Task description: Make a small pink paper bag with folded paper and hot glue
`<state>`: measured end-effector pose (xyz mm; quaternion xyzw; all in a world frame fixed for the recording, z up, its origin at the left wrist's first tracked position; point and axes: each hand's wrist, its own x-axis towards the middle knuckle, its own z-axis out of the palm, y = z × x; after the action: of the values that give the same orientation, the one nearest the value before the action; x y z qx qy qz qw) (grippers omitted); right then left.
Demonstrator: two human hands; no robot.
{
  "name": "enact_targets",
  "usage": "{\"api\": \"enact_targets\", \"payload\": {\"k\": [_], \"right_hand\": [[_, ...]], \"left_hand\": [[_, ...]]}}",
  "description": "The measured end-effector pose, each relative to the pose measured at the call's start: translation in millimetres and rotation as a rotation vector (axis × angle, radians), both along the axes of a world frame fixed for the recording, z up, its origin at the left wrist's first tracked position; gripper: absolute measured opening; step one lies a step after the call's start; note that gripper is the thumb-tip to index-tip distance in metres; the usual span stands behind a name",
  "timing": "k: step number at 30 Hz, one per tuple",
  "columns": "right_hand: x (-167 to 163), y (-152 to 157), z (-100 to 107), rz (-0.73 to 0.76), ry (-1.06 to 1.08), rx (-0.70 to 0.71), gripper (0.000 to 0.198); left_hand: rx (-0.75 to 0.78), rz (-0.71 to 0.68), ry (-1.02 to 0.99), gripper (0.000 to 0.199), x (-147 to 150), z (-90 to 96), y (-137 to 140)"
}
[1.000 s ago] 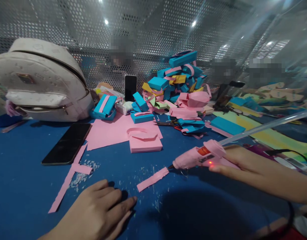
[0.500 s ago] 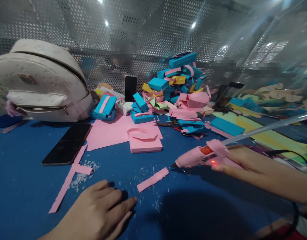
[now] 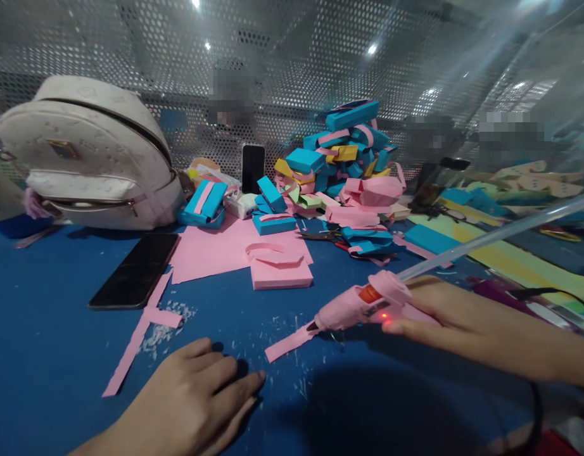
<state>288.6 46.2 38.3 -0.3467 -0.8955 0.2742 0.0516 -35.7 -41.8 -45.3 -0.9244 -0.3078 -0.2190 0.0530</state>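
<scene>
**Inspector:** The right hand point(image 3: 444, 313) was wrapped around a pink hot-glue gun point(image 3: 363, 304), its red light lit and a clear glue stick point(image 3: 501, 231) projecting from the rear. The nozzle sat at the near end of a short pink paper strip point(image 3: 288, 343), which lay flat on the blue tabletop point(image 3: 49, 354), just right of the left hand.

**Clerk:** And the left hand point(image 3: 197, 396)?

**Inspector:** Palm down on the table, fingers loosely curled, holding nothing. It lay beside the strip without touching it.

**Clerk:** Your judgement on the gluing?

**Inspector:** The strip was unsecured. In my view a fingertip on its far end would stop it dragging under the nozzle, kept well clear of the hot tip. A small bead at the end, a light trigger squeeze and a low angle would suit paper that thin.

**Clerk:** Surroundings?

**Inspector:** A pink paper box point(image 3: 281, 272) on a pink sheet, a heap of blue and pink folded boxes point(image 3: 344, 164), a black phone point(image 3: 136, 271), scissors point(image 3: 327, 237) and a white backpack point(image 3: 90, 158).
</scene>
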Motion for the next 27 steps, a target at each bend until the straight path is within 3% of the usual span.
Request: {"api": "enact_targets", "payload": {"k": [9, 16, 27], "right_hand": [[-28, 1, 6, 0.109, 0.086, -0.212, 0.037], [-39, 5, -1, 0.230, 0.148, -0.187, 0.037], [-42, 4, -3, 0.179, 0.100, -0.135, 0.036]], "left_hand": [[0.002, 0.006, 0.006, 0.023, 1, 0.8, -1], [0.007, 0.011, 0.008, 0.022, 1, 0.3, -1], [0.017, 0.013, -0.007, 0.023, 2, 3.3, 0]]}}
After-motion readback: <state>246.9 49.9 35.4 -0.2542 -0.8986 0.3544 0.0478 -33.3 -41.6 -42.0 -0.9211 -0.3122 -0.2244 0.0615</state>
